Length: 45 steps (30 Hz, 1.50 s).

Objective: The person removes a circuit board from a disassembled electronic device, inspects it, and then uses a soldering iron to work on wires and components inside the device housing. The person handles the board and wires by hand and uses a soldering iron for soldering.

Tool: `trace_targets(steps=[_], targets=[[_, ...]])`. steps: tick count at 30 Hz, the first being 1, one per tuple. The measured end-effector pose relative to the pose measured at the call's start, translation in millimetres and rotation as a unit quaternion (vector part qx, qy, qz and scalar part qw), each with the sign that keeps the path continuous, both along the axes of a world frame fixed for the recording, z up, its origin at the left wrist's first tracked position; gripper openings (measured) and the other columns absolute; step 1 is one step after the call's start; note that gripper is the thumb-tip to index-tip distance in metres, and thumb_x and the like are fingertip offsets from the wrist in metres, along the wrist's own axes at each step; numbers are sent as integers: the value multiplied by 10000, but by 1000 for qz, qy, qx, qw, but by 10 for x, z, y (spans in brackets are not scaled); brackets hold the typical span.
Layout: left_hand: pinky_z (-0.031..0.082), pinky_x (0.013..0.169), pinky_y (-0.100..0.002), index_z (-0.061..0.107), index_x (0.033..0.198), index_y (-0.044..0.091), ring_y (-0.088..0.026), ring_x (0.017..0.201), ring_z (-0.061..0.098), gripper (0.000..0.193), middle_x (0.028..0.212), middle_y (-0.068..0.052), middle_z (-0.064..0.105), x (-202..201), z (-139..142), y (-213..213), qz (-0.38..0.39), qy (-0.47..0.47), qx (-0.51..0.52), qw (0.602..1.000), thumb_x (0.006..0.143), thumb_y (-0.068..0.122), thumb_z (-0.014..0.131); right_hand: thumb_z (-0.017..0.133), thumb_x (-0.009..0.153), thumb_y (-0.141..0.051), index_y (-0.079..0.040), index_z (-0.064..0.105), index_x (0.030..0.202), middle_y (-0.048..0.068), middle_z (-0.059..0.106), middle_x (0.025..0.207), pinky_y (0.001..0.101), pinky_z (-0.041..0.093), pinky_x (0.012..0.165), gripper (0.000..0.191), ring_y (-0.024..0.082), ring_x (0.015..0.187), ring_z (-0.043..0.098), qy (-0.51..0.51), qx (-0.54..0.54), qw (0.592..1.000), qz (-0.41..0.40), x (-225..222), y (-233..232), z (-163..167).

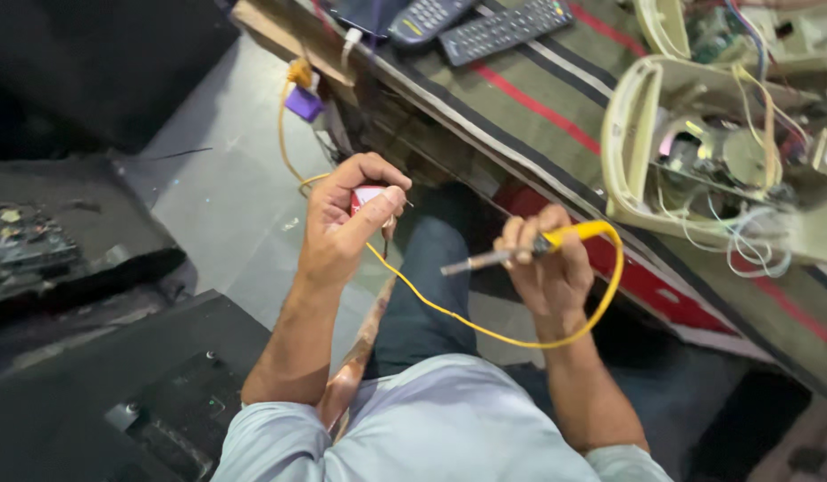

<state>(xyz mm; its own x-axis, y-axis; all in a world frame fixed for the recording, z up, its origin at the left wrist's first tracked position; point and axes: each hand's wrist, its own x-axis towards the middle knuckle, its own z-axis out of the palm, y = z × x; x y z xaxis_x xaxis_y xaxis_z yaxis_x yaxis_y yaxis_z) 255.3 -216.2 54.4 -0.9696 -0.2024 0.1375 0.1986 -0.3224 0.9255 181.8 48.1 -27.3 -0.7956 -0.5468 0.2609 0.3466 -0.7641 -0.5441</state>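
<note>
Left hand: closed around small red-and-white object
Right hand: gripping yellow-handled soldering iron, tip pointing left
Yellow cord: loops beneath both hands

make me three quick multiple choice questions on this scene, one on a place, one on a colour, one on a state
1. Where do the two remote controls lie?
A. on the striped cloth at the top
B. on the floor
C. in the lap

2. What colour is the cord of the soldering iron?
A. black
B. yellow
C. green

3. How is the cream casing at the right?
A. shut and whole
B. open, with wires showing
C. wrapped in cloth

Answers:
1. A, they rest on the striped cloth.
2. B, a yellow loop runs from the iron in the right hand.
3. B, parts and loose wires show inside.
</note>
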Motion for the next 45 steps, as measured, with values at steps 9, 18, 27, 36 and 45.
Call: trace_targets(steps=[9,18,27,36,45], targets=[[506,695,-231,654,1065,-11,-101,779,614,51,1069,-62,602,-318,-6,950,-153,42,-27,987,1015,-15,655,663,1078,-385,-67,608,1163,117,679,876,345,455,819,333,226,951,555,-25,29,974,-221,420,1447,-294],[555,869,-229,631,1129,-13,-116,947,639,92,1055,-63,626,-1194,129,1872,-47,261,-161,951,1062,-66,664,669,1055,-440,-129,605,1161,79,673,850,344,461,798,335,204,895,584,140,83,918,-361,-35,2366,169],[534,868,-260,624,1082,-8,-136,928,622,94,1028,-74,603,-1606,-158,2361,75,244,-179,950,1009,-62,648,649,1061,-440,-87,669,1131,108,670,819,337,436,709,361,234,800,627,29,-4,889,-458,-742,2693,357],[456,689,-209,654,1065,8,-67,773,555,33,899,-10,640,-2142,-278,2276,109,190,-160,962,1034,17,662,620,1112,-425,-64,676,1101,110,691,869,324,433,780,366,204,821,626,40,9,902,-429,-736,2595,245],[535,793,-220,650,1134,12,-83,940,665,108,1025,-34,704,-2999,200,2053,-82,274,-202,936,1059,79,689,691,1077,-396,-77,664,1168,100,676,1029,345,477,790,333,220,962,627,38,82,941,-327,-1774,3131,846]])
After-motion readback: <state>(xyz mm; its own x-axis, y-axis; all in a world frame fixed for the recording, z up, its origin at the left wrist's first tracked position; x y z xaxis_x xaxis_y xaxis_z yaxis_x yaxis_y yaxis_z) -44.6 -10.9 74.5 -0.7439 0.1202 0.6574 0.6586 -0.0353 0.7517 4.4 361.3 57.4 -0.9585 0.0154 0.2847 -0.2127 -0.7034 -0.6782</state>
